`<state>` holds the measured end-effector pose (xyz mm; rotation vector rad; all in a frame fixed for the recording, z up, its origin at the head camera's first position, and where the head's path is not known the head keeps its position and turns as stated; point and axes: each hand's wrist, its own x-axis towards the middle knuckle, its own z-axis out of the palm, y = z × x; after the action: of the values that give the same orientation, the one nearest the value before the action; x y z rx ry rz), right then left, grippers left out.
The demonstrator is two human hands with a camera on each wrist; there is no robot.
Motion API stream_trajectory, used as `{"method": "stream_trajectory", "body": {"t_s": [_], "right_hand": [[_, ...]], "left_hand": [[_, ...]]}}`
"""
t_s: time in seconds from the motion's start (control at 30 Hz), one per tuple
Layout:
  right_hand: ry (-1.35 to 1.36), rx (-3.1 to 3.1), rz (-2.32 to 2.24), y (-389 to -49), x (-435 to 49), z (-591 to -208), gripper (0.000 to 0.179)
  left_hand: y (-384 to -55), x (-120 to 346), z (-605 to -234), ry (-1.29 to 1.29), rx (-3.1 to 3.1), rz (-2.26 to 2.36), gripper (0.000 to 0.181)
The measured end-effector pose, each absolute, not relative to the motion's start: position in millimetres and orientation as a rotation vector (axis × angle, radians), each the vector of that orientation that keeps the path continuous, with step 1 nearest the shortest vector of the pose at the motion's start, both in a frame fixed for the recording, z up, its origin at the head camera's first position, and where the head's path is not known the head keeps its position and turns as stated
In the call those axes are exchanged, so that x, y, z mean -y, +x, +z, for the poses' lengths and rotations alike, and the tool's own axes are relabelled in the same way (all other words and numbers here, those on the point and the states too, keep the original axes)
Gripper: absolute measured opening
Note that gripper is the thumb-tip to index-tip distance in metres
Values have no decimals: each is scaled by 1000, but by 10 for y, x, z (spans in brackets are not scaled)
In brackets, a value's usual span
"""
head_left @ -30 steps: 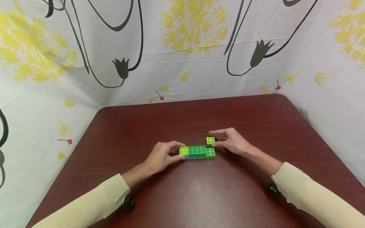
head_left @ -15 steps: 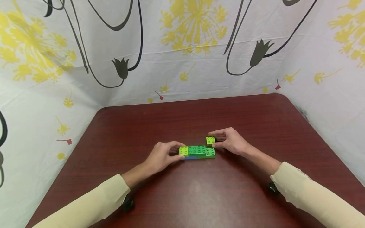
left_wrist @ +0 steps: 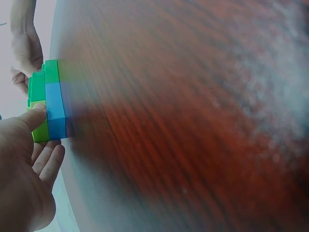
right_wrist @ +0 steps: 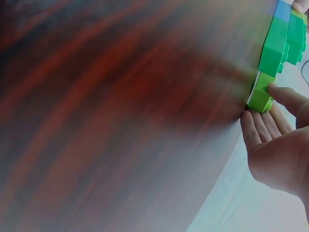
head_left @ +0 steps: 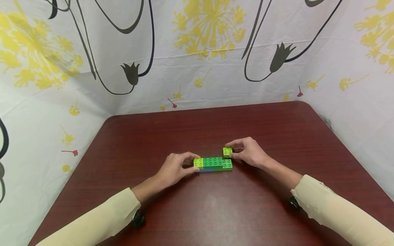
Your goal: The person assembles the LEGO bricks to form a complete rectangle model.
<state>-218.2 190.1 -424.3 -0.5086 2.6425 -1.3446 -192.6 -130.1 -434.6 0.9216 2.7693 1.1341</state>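
Note:
A low two-layer row of toy building bricks lies mid-table. Its top layer has a lime brick point(head_left: 198, 163) at the left end and a longer green brick point(head_left: 213, 162) beside it. Below them are a blue brick point(left_wrist: 56, 111) and a green brick point(head_left: 227, 164) that juts out at the right. My left hand point(head_left: 173, 169) pinches the row's left end, thumb on the near side, fingers on the far side. Just behind the row's right end, my right hand point(head_left: 250, 152) holds a loose lime brick point(right_wrist: 261, 94) between thumb and fingers, low at the table surface.
The dark red-brown table point(head_left: 209, 212) has a glossy wood-grain top. A white cloth point(head_left: 197, 78) with yellow and grey flower prints hangs behind it and along both sides. Both forearms, in cream sleeves point(head_left: 329, 201), come in from the front corners.
My right hand and its lime brick have shifted very slightly to the right. The left hand and the brick row stay where they were.

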Motion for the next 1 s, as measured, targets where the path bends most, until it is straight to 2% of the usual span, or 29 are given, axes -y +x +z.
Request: {"method": "stream_trajectory", "body": {"t_s": [1.0], "right_hand": [[-541,-2645,-1362,-2024,-1951,-4139,31]], "left_hand": [[-1918,1301,-4340,900,-2763,1124,38]]}}
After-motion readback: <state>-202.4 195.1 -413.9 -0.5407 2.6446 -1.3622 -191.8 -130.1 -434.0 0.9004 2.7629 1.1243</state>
